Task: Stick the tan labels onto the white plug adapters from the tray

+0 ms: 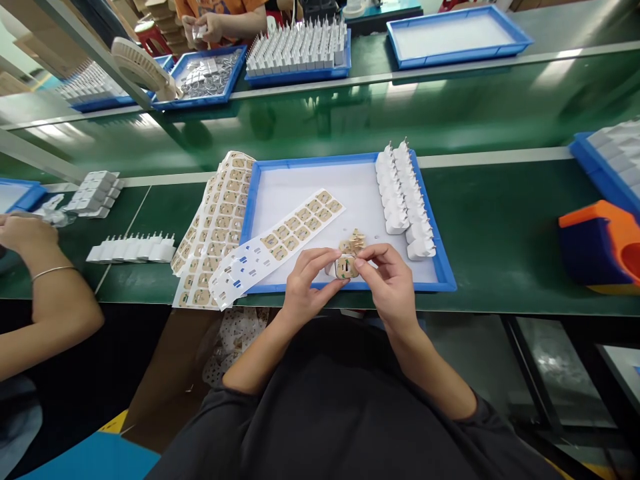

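Near the front edge of a blue-rimmed white tray (453,283), my left hand (306,283) grips a small white plug charger (331,269) between thumb and fingers. A tan sticker (347,267) covers the charger face turned toward me. My right hand (393,287) pinches at the sticker's right edge, its fingertips touching there. Just beyond my fingers lies a small pile of tan pieces (356,240). A partly used sticker sheet (300,227) slants across the tray's left side. Two rows of white plug chargers (395,193) stand along its right side.
More sticker sheets (220,213) overlap left of the tray, beside a row of chargers (133,249). A co-worker's arm (65,300) reaches in at left. An orange and blue tape dispenser (595,247) sits at right. Another person's hands (205,28) work across the bench.
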`<act>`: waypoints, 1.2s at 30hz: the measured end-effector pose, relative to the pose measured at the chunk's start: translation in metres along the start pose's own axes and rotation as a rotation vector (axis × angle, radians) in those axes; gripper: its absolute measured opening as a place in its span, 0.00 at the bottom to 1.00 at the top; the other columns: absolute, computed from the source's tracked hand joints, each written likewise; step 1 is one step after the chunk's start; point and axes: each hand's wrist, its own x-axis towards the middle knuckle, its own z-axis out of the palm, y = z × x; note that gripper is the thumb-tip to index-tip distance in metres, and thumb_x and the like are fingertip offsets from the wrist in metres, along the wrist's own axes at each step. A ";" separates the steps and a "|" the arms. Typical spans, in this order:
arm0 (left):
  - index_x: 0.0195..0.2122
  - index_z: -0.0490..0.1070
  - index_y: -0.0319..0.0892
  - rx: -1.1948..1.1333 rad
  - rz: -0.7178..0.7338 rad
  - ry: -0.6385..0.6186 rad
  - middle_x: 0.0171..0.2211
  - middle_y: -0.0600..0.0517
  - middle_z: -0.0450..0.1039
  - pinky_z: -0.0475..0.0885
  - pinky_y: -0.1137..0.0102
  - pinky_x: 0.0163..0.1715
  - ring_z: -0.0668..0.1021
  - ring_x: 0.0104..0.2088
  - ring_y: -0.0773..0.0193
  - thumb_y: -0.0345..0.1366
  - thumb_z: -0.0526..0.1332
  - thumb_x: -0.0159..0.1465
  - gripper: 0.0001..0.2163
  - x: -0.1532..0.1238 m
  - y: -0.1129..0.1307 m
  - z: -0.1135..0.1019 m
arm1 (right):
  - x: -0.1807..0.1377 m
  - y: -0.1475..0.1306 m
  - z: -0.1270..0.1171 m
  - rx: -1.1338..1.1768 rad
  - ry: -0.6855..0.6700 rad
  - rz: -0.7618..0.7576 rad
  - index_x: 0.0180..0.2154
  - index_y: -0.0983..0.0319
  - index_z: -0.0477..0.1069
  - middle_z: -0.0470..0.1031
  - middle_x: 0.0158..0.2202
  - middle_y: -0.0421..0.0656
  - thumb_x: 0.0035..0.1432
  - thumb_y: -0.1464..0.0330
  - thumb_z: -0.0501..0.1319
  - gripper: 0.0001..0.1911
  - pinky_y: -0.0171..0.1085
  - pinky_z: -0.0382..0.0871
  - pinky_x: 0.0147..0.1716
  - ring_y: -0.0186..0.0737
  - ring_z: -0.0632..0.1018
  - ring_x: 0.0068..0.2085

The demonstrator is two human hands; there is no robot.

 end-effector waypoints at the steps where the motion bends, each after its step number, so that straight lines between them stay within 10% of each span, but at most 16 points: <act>1: 0.56 0.71 0.47 0.001 0.003 -0.002 0.49 0.44 0.76 0.79 0.62 0.46 0.79 0.50 0.56 0.38 0.69 0.64 0.19 0.000 0.000 0.000 | 0.000 0.000 0.000 0.003 -0.006 0.001 0.35 0.58 0.73 0.73 0.34 0.40 0.60 0.63 0.67 0.07 0.35 0.77 0.35 0.37 0.75 0.37; 14: 0.54 0.71 0.48 -0.003 -0.002 0.052 0.48 0.45 0.76 0.78 0.61 0.48 0.79 0.49 0.56 0.36 0.69 0.63 0.18 -0.003 -0.005 0.001 | -0.001 -0.003 0.000 -0.401 -0.036 -0.226 0.41 0.57 0.74 0.72 0.38 0.42 0.61 0.66 0.66 0.06 0.34 0.76 0.30 0.36 0.74 0.35; 26: 0.52 0.69 0.50 -0.348 -0.129 0.100 0.49 0.48 0.72 0.81 0.68 0.41 0.77 0.51 0.59 0.34 0.71 0.61 0.20 -0.008 -0.010 0.009 | 0.004 0.014 -0.006 0.175 -0.334 0.093 0.48 0.53 0.77 0.67 0.40 0.42 0.58 0.65 0.69 0.15 0.37 0.78 0.35 0.39 0.72 0.42; 36: 0.48 0.67 0.48 0.038 0.190 0.145 0.45 0.50 0.75 0.77 0.58 0.47 0.78 0.47 0.59 0.27 0.71 0.59 0.20 0.000 -0.008 0.011 | 0.000 0.020 0.011 0.243 -0.090 0.111 0.37 0.56 0.77 0.68 0.33 0.38 0.57 0.67 0.67 0.04 0.35 0.68 0.36 0.37 0.70 0.37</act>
